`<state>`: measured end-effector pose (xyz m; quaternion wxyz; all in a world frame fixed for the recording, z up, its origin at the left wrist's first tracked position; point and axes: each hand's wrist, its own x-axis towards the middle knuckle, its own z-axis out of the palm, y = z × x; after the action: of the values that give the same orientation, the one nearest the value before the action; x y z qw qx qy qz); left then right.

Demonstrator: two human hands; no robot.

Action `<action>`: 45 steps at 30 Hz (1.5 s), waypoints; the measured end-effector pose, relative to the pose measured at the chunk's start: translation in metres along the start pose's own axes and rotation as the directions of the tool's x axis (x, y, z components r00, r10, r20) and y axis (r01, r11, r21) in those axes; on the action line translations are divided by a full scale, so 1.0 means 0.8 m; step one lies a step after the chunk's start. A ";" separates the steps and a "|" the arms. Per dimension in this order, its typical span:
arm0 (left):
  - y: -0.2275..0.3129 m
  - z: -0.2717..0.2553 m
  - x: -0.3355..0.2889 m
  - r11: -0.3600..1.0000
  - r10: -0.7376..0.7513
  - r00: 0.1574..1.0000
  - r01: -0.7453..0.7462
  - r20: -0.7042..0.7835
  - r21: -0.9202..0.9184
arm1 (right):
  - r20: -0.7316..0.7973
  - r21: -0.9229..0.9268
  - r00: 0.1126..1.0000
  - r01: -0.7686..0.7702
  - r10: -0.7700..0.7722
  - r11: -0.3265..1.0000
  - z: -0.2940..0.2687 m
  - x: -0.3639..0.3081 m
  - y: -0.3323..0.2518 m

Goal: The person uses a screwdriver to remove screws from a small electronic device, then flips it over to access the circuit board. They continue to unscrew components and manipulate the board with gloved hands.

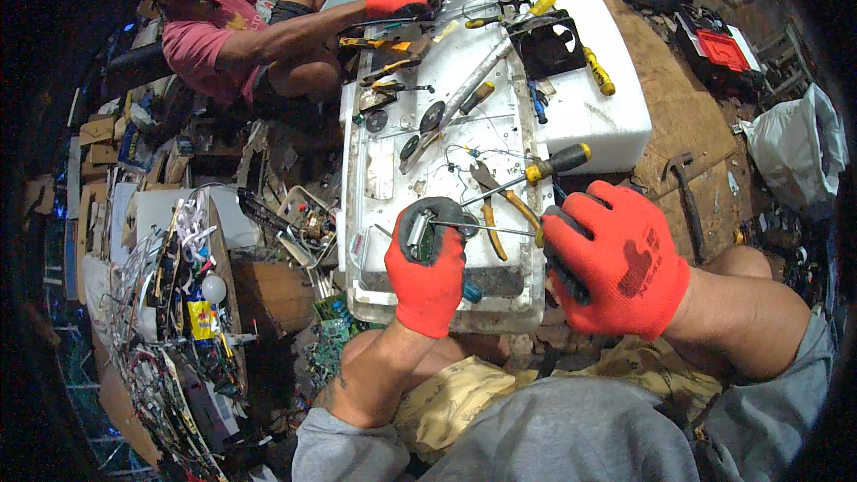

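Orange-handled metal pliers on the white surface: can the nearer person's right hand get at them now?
Probably yes: the pliers lie close, mostly uncovered. But the red-gloved right hand grips a thin metal-shafted tool crossing them in view, so the hand would likely need freeing first.

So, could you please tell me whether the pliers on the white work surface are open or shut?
The pliers look open: their orange handles spread well apart.

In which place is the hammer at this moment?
In the head view, the hammer lies on the right side, on the brown surface, between the person's red-gloved right hand and the white bag.
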<state>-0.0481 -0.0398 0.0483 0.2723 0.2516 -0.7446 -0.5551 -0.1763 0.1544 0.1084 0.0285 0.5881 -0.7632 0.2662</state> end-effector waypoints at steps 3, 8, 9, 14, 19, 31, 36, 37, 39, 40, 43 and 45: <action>0.001 0.001 -0.004 0.999 0.033 0.999 -0.033 0.003 -0.001 | 0.023 -0.067 0.998 0.062 -0.061 0.996 -0.001 0.000 0.002; -0.002 0.000 -0.002 0.998 0.033 0.999 -0.033 0.000 -0.058 | -0.067 -0.128 0.975 0.201 -0.211 0.971 0.002 0.000 0.008; -0.001 0.000 -0.001 0.998 0.031 0.999 -0.030 0.014 -0.061 | -0.081 -0.136 0.972 0.208 -0.220 0.969 0.007 -0.001 0.011; 0.000 -0.004 0.006 0.999 0.010 1.000 -0.011 -0.016 -0.044 | 0.017 0.097 0.999 0.025 -0.027 0.995 0.003 0.006 0.009; 0.002 0.000 0.006 0.999 -0.031 0.999 0.031 -0.017 -0.031 | 0.145 0.153 0.975 -0.187 0.166 0.970 0.004 0.010 0.019; -0.005 0.000 0.007 1.000 0.019 0.999 -0.018 -0.047 0.017 | 0.048 -0.038 0.996 0.076 -0.074 0.996 0.005 0.007 0.009; -0.003 0.004 0.005 0.999 0.050 0.996 -0.051 -0.075 -0.002 | -0.004 0.219 0.996 -0.084 0.087 0.972 0.013 0.010 0.018; -0.002 0.003 0.005 1.000 0.026 0.998 -0.026 -0.062 -0.004 | 0.015 0.241 0.993 -0.118 0.118 0.963 0.009 0.012 0.019; 0.003 0.003 0.004 1.000 -0.023 0.999 0.022 -0.033 -0.012 | 0.063 0.240 0.986 -0.164 0.154 0.957 0.003 0.015 0.021; 0.003 0.004 0.004 0.999 -0.037 0.999 0.036 -0.027 -0.034 | 0.090 0.220 0.983 -0.174 0.158 0.960 0.001 0.016 0.023; 0.003 0.003 0.002 0.997 -0.046 0.998 0.044 -0.034 -0.056 | 0.102 0.165 0.985 -0.155 0.139 0.974 0.002 0.017 0.023; 0.002 0.004 0.003 0.999 -0.004 0.998 0.002 -0.055 -0.033 | 0.019 0.103 0.995 -0.096 0.095 0.990 0.004 0.014 0.016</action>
<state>-0.0518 -0.0386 0.0491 0.2958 0.2634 -0.7271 -0.5608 -0.1907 0.1450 0.1048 -0.0203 0.5534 -0.7758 0.3024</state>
